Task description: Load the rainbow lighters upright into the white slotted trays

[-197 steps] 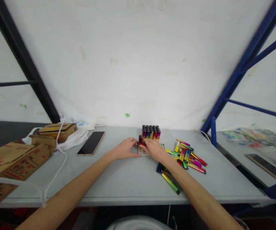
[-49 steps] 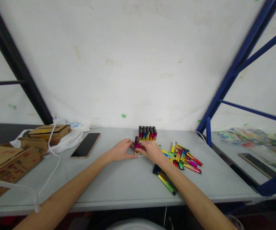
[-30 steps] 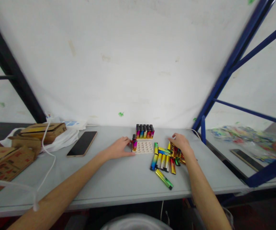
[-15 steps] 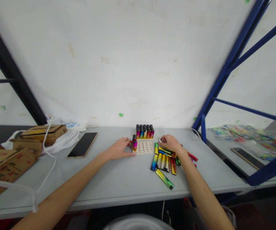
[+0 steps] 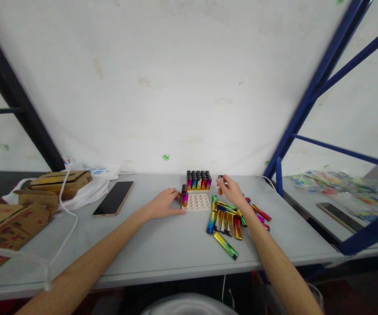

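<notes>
Right hand (image 5: 230, 190): grip closed on a lighter (image 5: 220, 178), its long axis near vertical and dark cap upward. The lighter lies at the fingertips, on the grip's left, raised above the table (image 5: 162, 251). Left hand (image 5: 165, 204): at the left edge of a pale, socketed tray (image 5: 199, 202), beside a column of standing lighters (image 5: 185, 199); whether this grip clasps anything cannot be told. A block of upright lighters (image 5: 199, 180) borders the tray's far side. Loose lighters (image 5: 230, 222) sprawl right of the tray, 1 yellow-green lighter (image 5: 225, 246) nearest the table's front edge.
</notes>
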A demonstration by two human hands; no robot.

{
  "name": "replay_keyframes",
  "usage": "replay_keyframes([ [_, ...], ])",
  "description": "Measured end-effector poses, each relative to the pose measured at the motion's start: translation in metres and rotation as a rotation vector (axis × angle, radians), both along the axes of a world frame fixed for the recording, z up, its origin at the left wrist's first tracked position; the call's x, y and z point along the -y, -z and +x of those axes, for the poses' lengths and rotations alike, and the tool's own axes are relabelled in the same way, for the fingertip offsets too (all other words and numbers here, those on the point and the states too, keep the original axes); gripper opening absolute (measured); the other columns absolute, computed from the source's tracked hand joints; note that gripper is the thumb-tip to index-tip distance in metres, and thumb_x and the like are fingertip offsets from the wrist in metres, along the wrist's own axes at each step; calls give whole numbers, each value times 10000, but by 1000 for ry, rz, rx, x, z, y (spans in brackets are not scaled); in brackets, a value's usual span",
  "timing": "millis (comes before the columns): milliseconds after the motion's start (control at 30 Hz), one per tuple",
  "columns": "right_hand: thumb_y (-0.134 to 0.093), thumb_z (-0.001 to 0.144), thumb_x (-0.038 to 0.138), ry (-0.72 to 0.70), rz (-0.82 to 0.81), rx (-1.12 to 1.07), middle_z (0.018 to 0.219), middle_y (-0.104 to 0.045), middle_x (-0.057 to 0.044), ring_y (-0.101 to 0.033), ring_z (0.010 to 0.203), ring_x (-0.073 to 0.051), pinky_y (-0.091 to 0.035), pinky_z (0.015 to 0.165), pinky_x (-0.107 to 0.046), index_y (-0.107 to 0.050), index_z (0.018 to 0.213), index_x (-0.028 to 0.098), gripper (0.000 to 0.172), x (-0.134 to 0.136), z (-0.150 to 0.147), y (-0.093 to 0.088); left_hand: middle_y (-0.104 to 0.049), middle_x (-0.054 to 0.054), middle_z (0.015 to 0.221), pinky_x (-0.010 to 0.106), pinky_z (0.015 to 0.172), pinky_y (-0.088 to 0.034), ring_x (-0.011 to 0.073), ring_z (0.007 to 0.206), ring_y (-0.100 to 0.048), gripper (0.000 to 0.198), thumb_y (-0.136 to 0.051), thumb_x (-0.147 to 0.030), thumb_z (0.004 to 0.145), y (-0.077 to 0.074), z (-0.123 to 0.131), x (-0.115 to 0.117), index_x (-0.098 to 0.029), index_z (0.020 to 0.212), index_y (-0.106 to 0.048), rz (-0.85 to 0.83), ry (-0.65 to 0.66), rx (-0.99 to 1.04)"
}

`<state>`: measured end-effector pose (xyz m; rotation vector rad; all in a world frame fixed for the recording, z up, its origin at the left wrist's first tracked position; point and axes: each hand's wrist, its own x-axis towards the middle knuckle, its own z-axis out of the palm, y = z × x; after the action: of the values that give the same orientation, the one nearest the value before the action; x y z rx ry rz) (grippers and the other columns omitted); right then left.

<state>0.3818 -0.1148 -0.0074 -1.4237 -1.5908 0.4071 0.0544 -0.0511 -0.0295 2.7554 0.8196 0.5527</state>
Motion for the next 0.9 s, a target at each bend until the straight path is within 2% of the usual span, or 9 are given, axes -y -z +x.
replay_keyframes([
  [67, -546, 939, 693, -57, -49, -227, 702, -591, 53, -512, 482, -112, -430, 511, -241, -503, 929, 250, 445, 1, -10, -1, -693, 132, 1071, 412, 935, -536, 320, 1024, -660, 604, -701, -739, 848, 0, 0, 0, -166, 1038, -698, -3, -3, 4],
  [133, -585, 887, 752, -119, -132, -417, 602, -449, 104, -364, 421, -91, -311, 423, -206, -500, 948, 259, 504, 2, -20, -3, -692, 131, 1070, 415, 940, -536, 323, 1029, -662, 603, -709, -736, 843, 0, 0, 0, -165, 1040, -699, -8, -9, 9],
  [200, -562, 871, 806, -161, -249, -561, 552, -306, 124, -245, 410, -78, -210, 402, -191, -503, 892, 251, 558, 2, -29, -5, -695, 126, 1064, 414, 938, -537, 324, 1027, -668, 600, -716, -736, 836, 0, 0, 0, -170, 1034, -701, -11, -13, 17],
  [267, -473, 890, 851, -142, -357, -641, 530, -244, 116, -180, 411, -72, -142, 401, -200, -468, 767, 241, 622, 2, -37, -7, -699, 122, 1060, 411, 934, -539, 322, 1020, -673, 596, -721, -738, 830, 0, 0, 1, -176, 1028, -704, -11, -12, 27],
  [400, -438, 956, 762, -77, -408, -672, 494, -207, 94, -139, 415, -72, -87, 404, -226, -335, 615, 250, 623, 4, -49, -6, -703, 125, 1068, 410, 931, -538, 325, 1026, -672, 598, -722, -731, 832, -1, 0, 1, -171, 1042, -706, -8, -16, 25],
  [533, -401, 1010, 536, -119, -400, -619, 469, -196, 86, -113, 416, -79, -89, 401, -233, -299, 571, 257, 530, 8, -57, -5, -702, 132, 1066, 414, 918, -539, 326, 1015, -669, 611, -730, -720, 832, -2, 1, 2, -156, 1066, -706, -6, -16, 17],
  [633, -354, 1006, 438, -190, -391, -584, 458, -211, 80, -124, 412, -84, -106, 401, -234, -296, 559, 259, 485, 12, -62, -4, -698, 132, 1063, 414, 922, -536, 327, 1024, -665, 626, -726, -722, 837, -2, 1, 2, -149, 1086, -706, -1, -11, 12],
  [733, -353, 990, 407, -222, -401, -561, 457, -233, 76, -137, 407, -86, -116, 400, -238, -302, 560, 259, 458, 14, -66, -3, -697, 127, 1055, 410, 915, -538, 326, 1028, -664, 628, -724, -731, 834, 0, 1, 1, -155, 1082, -707, 5, -12, 18],
  [900, -317, 993, 476, -149, -372, -534, 453, -223, 75, -143, 401, -93, -118, 401, -249, -296, 569, 268, 473, 13, -70, -2, -695, 126, 1058, 416, 908, -539, 321, 999, -668, 620, -727, -735, 827, 0, 1, 0, -162, 1065, -706, 6, -15, 19],
])
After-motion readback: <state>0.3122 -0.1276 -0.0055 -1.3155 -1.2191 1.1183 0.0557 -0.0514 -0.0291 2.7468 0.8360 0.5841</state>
